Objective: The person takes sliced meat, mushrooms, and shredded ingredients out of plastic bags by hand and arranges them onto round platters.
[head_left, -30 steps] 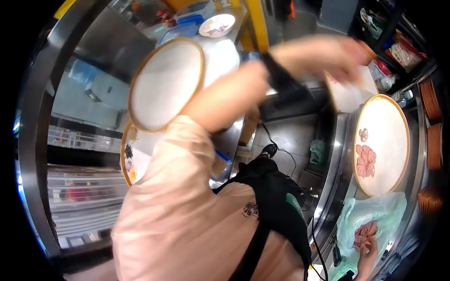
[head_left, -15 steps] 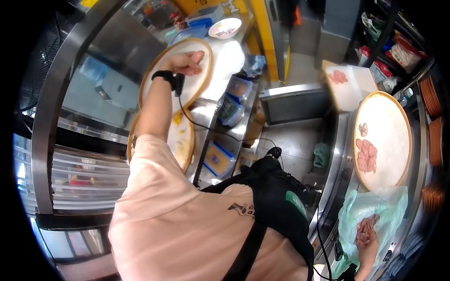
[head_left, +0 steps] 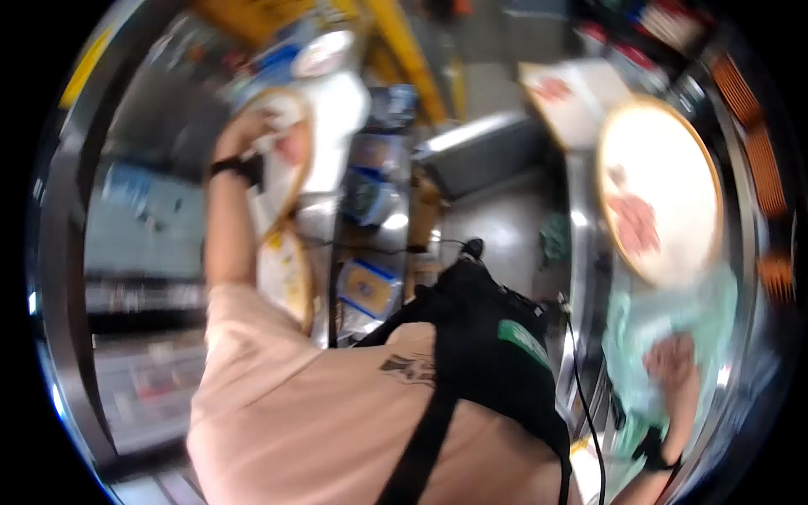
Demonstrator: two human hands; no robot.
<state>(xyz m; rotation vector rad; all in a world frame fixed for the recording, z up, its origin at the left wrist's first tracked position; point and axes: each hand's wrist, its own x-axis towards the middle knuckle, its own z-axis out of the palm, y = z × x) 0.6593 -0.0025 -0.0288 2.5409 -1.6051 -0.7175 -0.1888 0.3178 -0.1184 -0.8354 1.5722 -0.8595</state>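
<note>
Over round tray (head_left: pixel 282 187): our left hand (head_left: pixel 247 135), by pink meat (head_left: pixel 289 146)
Green plastic bag (head_left: pixel 624 313): our right hand (head_left: pixel 683 372), at raw pieces (head_left: pixel 659 358)
Both grips: we cannot tell

We see a brightly lit kitchen in a round, wide-angle view, its corners falling to black and its straight edges bowed. Glare bleaches the right-hand tray (head_left: pixel 682 185) almost to plain white, and we note a pale sheen on the floor (head_left: pixel 505 217). Motion blur smears the left hand (head_left: pixel 244 135), the right hand (head_left: pixel 678 370) and the meat (head_left: pixel 633 223), softening every outline; we find the shirt (head_left: pixel 320 429) comparatively clear, whereas the black apron (head_left: pixel 488 370) yields little detail. Bluish fringes edge the far left rim
</note>
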